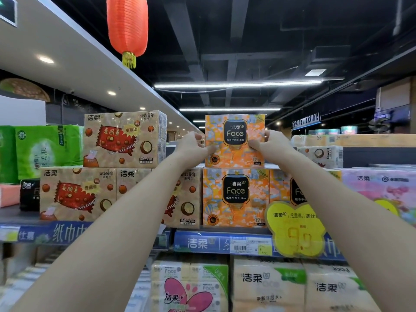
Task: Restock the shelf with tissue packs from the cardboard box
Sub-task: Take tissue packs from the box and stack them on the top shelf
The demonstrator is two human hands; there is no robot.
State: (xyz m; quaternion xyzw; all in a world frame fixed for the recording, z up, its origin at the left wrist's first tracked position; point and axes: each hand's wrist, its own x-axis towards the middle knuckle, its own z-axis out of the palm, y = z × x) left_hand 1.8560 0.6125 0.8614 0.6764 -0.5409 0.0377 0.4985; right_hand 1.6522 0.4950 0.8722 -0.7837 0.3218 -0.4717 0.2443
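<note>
Fingers (pixel 208 150) of the left hand (pixel 191 143) are curling in and pinching the left edge of the top orange pack (pixel 234 154), the thumb tip pressing on its printed front. Fingers (pixel 255 144) of the right hand (pixel 272 140) are doing the same on the right edge, the upper ones hooking round the side beside the black Face label. From my remote seat I am reading both grips as closed on that pack and on nothing else. I am taking the bottom orange pack (pixel 234 197) as my marker: the gripped pack is standing upright directly above it, edges lined up, and I cannot tell whether its base is touching or just clearing. Both bare forearms are reaching up from below the marker, the left one crossing in front of the brown candy-print packs (pixel 76 194) standing just left of it. Another orange pack (pixel 279 183) is standing against its right side, partly hidden by the right forearm, and a pink pack (pixel 382 190) is lying further right. A yellow butterfly price tag (pixel 292 230) is covering the marker's lower right corner. The blue shelf edge (pixel 202 243) is running right beneath it, with pale packs (pixel 265 284) stacked below that. A red lantern (pixel 127 25) is hanging well above and to the left.
</note>
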